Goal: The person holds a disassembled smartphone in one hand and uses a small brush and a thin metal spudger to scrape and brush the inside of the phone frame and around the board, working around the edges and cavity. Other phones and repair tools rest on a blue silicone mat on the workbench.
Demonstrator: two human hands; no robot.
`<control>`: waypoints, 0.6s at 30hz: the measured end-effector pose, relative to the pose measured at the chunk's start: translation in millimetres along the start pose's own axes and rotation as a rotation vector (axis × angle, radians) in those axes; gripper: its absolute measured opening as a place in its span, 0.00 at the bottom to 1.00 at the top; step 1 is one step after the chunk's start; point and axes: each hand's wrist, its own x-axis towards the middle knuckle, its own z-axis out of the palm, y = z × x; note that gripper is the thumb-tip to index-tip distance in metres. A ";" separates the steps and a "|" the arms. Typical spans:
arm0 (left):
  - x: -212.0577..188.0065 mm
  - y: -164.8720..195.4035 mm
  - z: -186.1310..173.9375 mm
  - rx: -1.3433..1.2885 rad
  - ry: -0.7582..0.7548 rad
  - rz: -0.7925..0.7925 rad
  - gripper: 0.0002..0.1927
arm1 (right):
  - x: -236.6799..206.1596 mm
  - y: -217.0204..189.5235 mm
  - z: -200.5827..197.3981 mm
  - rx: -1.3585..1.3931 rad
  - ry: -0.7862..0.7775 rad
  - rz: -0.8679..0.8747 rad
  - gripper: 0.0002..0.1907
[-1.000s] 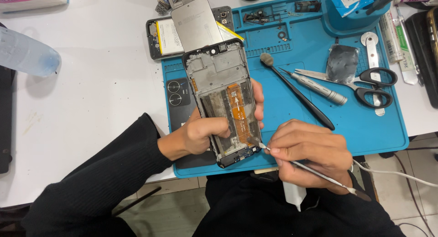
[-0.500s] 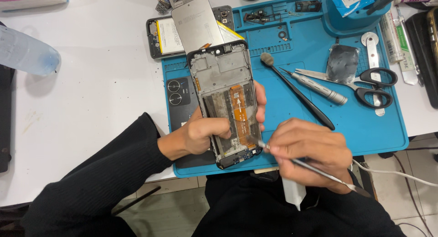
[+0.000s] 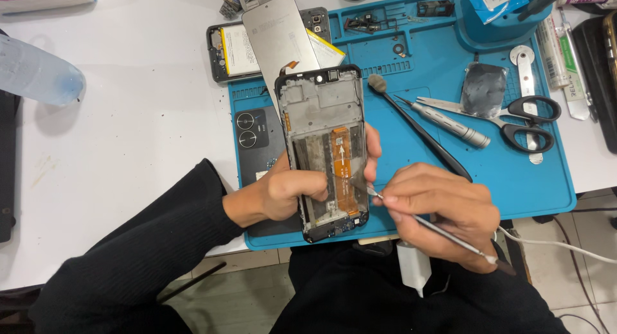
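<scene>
Blue repair mat point(image 3: 533, 180) covers the worktop's near right; over its near edge the left hand point(image 3: 283, 196) clamps an opened phone frame point(image 3: 326, 148) steady while the right hand point(image 3: 443, 209) pinches a thin metal tool point(image 3: 437, 229), its tip apparently under the orange flex cable point(image 3: 344, 170).

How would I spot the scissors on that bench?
Start at the blue work mat covering the right half of the white table. Near its right edge lie the scissors, beside a silver screwdriver. Only they have two black loop handles.
</scene>
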 end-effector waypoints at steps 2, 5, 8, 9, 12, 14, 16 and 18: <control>-0.6 0.3 -0.7 0.015 -0.004 0.006 0.31 | -0.3 -0.5 0.2 -0.007 0.001 0.007 0.11; -0.9 -1.6 0.0 0.027 -0.015 0.033 0.31 | -1.3 -3.2 0.3 -0.006 0.002 0.044 0.10; -1.3 -2.7 -0.3 0.031 0.000 0.032 0.30 | -0.5 -4.1 -0.2 -0.020 0.005 0.042 0.10; -1.4 -3.2 -0.2 0.027 0.002 0.029 0.30 | 0.1 -4.0 -0.5 -0.011 -0.010 0.024 0.11; -1.4 -4.5 -0.2 0.050 0.008 0.058 0.30 | 1.4 -4.3 -1.8 0.004 -0.023 0.012 0.11; -2.3 -6.1 0.9 0.071 0.019 0.092 0.29 | 1.8 -4.7 -1.8 -0.004 -0.024 0.009 0.11; -2.7 -7.8 2.0 0.092 0.029 0.129 0.27 | 2.3 -4.6 -1.0 -0.033 -0.021 -0.007 0.12; -3.6 -9.2 3.3 0.038 0.010 0.147 0.26 | 2.8 -5.1 -2.0 -0.003 -0.032 0.006 0.12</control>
